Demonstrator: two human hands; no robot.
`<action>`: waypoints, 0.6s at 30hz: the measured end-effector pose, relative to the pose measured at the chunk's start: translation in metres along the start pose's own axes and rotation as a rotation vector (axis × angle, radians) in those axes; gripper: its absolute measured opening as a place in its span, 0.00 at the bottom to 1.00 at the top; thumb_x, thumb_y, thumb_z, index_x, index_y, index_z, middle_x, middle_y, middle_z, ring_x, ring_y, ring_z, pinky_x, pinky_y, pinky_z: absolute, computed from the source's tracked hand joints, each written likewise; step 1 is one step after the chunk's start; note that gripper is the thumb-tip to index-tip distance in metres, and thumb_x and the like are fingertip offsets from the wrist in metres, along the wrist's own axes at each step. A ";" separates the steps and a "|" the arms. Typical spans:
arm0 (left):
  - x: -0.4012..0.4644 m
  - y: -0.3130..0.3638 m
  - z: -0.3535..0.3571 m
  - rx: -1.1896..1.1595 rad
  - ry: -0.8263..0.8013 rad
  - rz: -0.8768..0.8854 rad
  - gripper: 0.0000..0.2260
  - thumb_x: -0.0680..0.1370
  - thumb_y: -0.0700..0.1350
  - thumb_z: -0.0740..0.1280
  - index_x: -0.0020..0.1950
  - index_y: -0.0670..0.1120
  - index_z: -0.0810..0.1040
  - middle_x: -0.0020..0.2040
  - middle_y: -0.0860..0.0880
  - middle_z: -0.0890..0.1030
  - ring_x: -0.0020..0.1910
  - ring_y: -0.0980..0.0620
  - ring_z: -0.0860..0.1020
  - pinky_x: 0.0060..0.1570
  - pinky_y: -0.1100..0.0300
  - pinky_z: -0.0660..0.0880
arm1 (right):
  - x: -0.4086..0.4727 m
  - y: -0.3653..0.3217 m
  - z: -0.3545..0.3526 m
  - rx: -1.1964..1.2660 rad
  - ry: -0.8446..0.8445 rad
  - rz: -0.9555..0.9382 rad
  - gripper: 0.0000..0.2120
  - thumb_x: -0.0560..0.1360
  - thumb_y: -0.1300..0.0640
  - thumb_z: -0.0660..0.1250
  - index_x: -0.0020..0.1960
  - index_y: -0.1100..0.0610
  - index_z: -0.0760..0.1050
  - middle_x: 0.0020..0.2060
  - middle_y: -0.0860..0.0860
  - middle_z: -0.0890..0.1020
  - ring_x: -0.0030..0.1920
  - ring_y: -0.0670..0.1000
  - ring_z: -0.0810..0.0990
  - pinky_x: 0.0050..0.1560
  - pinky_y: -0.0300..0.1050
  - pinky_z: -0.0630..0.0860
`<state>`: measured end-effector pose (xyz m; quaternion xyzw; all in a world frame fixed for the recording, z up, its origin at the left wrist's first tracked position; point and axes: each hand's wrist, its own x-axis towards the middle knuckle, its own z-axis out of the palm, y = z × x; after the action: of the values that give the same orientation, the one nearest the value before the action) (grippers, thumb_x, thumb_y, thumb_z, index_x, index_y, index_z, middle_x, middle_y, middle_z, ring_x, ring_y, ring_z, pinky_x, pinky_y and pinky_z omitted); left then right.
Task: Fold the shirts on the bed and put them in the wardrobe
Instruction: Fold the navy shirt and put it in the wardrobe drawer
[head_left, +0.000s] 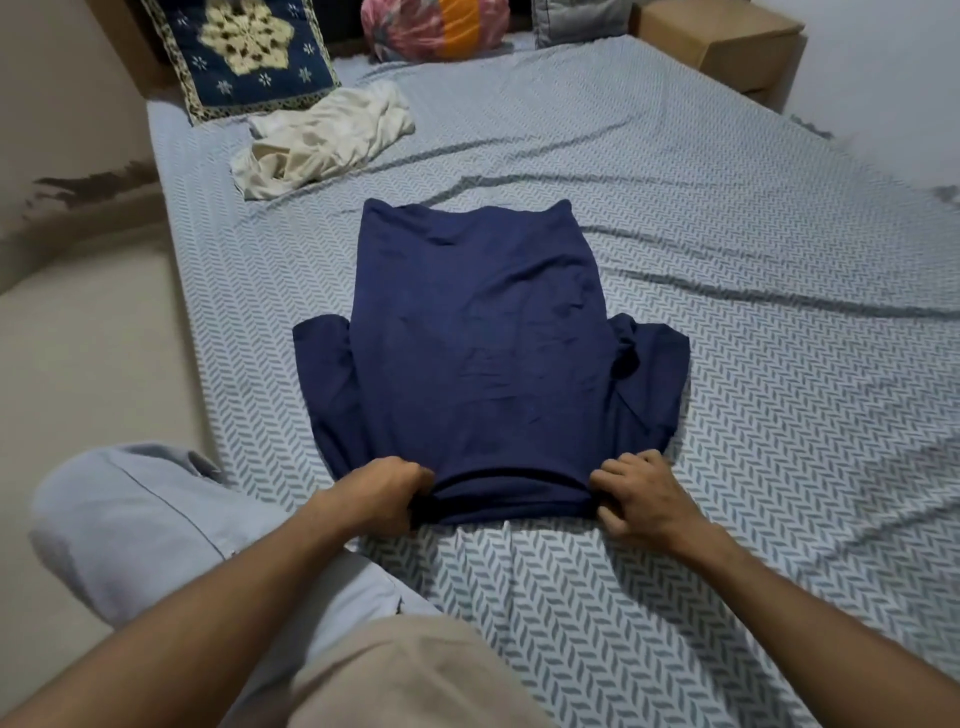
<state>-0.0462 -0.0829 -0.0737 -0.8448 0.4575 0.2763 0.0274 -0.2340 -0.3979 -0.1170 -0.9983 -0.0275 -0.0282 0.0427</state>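
On the bed (727, 260), navy shirt (478, 338), near hem pinched by left hand (384, 493), right hand (639, 493)

- The near corners of the navy shirt (480, 353) are gripped by the left hand (387, 493) and right hand (641, 493).
- Between the fingers only the folded hem is found.
- Beyond the fingertips the way is covered by the shirt; bare sheet (753, 260) lies outward of the right fingers.
- Well beyond the left fingers a cream shirt (322, 140) is met, then a pillow (239, 52).
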 end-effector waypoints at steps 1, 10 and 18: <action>0.001 -0.001 0.001 -0.015 -0.026 -0.010 0.06 0.70 0.44 0.67 0.40 0.52 0.71 0.41 0.50 0.78 0.44 0.45 0.78 0.44 0.49 0.77 | -0.001 0.000 -0.001 0.049 -0.013 0.007 0.04 0.65 0.50 0.62 0.38 0.49 0.74 0.32 0.44 0.74 0.34 0.49 0.73 0.41 0.46 0.64; 0.050 0.036 -0.014 -0.153 0.134 0.146 0.06 0.73 0.53 0.69 0.43 0.51 0.79 0.43 0.54 0.75 0.43 0.53 0.73 0.44 0.54 0.76 | 0.024 0.082 -0.016 0.595 0.363 1.038 0.12 0.72 0.52 0.75 0.53 0.55 0.81 0.47 0.51 0.82 0.46 0.51 0.80 0.52 0.46 0.76; 0.143 0.169 -0.024 -0.337 0.087 0.315 0.14 0.75 0.55 0.72 0.53 0.48 0.80 0.49 0.48 0.79 0.50 0.47 0.76 0.48 0.50 0.76 | 0.059 0.134 -0.022 1.118 0.244 1.399 0.15 0.65 0.49 0.81 0.43 0.55 0.80 0.36 0.52 0.82 0.33 0.48 0.80 0.31 0.44 0.76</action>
<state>-0.1072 -0.2968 -0.0885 -0.7668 0.5317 0.3129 -0.1773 -0.1691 -0.5300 -0.1025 -0.6107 0.5807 -0.0839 0.5318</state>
